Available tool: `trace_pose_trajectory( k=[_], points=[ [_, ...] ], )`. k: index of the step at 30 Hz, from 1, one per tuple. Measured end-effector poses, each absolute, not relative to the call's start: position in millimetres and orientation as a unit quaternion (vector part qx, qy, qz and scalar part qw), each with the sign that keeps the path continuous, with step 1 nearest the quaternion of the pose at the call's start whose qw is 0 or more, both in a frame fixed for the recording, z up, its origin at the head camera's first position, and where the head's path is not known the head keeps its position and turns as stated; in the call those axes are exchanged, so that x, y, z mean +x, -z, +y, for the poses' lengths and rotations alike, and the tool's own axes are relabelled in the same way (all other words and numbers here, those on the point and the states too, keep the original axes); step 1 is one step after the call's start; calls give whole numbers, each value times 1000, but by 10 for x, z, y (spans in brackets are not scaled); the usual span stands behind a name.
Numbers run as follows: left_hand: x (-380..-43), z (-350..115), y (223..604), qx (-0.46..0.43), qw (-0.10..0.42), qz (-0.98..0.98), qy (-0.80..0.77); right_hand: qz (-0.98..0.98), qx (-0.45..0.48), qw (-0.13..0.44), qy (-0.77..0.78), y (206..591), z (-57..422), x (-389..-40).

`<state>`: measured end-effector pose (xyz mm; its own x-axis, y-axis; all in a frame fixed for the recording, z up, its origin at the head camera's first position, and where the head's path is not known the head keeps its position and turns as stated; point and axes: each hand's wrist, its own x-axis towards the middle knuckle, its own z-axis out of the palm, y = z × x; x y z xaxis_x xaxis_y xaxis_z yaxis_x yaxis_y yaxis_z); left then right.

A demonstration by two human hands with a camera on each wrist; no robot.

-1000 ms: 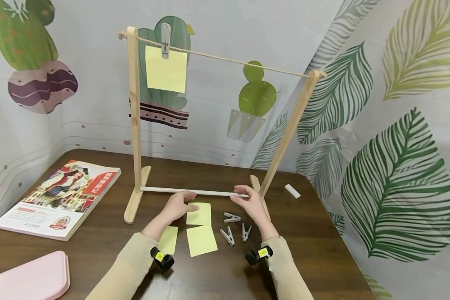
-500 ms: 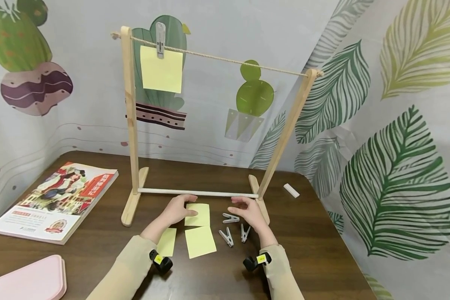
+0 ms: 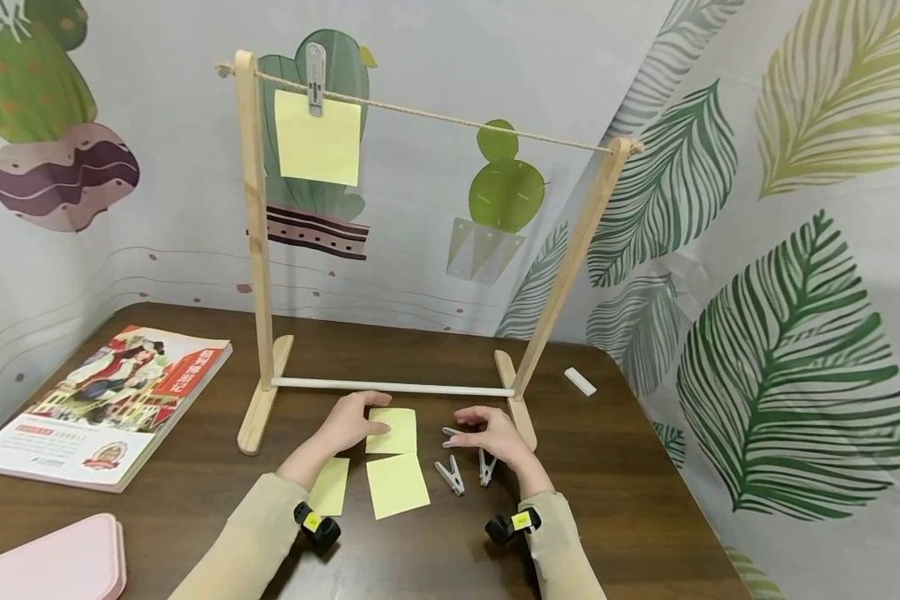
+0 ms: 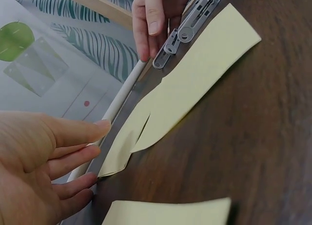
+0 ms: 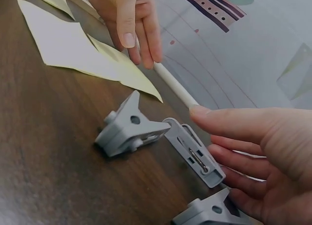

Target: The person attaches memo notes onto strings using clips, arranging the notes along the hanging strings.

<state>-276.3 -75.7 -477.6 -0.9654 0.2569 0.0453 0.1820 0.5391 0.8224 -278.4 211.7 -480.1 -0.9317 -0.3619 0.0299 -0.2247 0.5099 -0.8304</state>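
Observation:
In the head view my left hand (image 3: pixel 347 422) is held over the far yellow sticky note (image 3: pixel 394 430), thumb and fingers spread apart. The left wrist view shows nothing between its fingers (image 4: pixel 73 159). Two more sticky notes lie close by, one nearer (image 3: pixel 397 485) and one partly behind the left forearm (image 3: pixel 330 487). My right hand (image 3: pixel 490 433) hovers around the farthest grey clothespin (image 3: pixel 450 433), covering part of it. From the right wrist, this clothespin (image 5: pixel 195 152) lies between relaxed thumb and fingers. Two other clothespins (image 3: pixel 451 476) (image 3: pixel 487 468) lie just nearer.
A wooden stand (image 3: pixel 257 233) with a rope (image 3: pixel 450 112) rises behind the hands; a clothespin (image 3: pixel 316 79) holds a sticky note (image 3: pixel 318 140) on it. A white rod (image 3: pixel 390 386) joins its feet. A magazine (image 3: pixel 112 400), pink case (image 3: pixel 52 558) and white block (image 3: pixel 580 382) lie around.
My right hand has drawn back from the white rod toward the farthest clothespin. My left hand has also eased off the rod slightly, staying by the far sticky note. The view has shifted a little.

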Motion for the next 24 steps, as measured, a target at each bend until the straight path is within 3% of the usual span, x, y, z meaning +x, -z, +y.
trace_pose_trajectory(
  k=[24],
  points=[
    [-2727, -709, 4797, 131, 20, 903, -409, 908, -216, 38, 357, 4850, 2038, -2759]
  ],
)
